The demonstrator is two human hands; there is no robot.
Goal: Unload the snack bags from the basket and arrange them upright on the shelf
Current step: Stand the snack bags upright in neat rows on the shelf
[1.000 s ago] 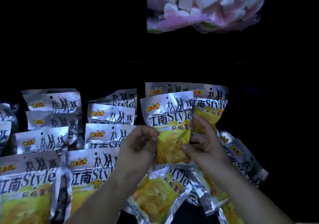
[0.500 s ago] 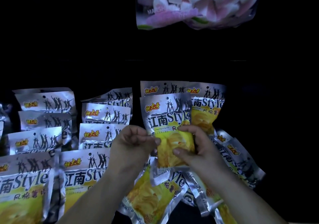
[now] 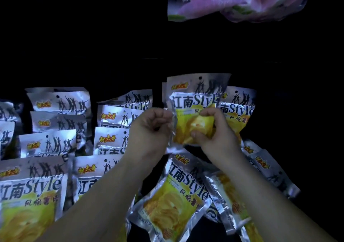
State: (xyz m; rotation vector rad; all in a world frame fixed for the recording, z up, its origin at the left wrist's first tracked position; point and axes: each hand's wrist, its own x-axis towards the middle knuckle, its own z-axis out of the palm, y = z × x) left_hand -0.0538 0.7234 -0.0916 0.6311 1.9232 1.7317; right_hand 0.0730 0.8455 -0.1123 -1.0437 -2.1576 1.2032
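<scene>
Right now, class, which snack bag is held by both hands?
The upright bag at centre: the left hand pinches its left edge, the right hand grips its yellow front. No hand holds the others.

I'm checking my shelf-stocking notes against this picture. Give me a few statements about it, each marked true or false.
1. The left hand and right hand both grip one chip bag. True.
2. That chip bag is red and black. False: it is silver and yellow.
3. Upright bags stand in rows left of the hands. True.
4. The marshmallow bag lies beneath the hands. False: it is at the top of the view, above them.
5. Loose bags lie tilted below the hands. True.
</scene>
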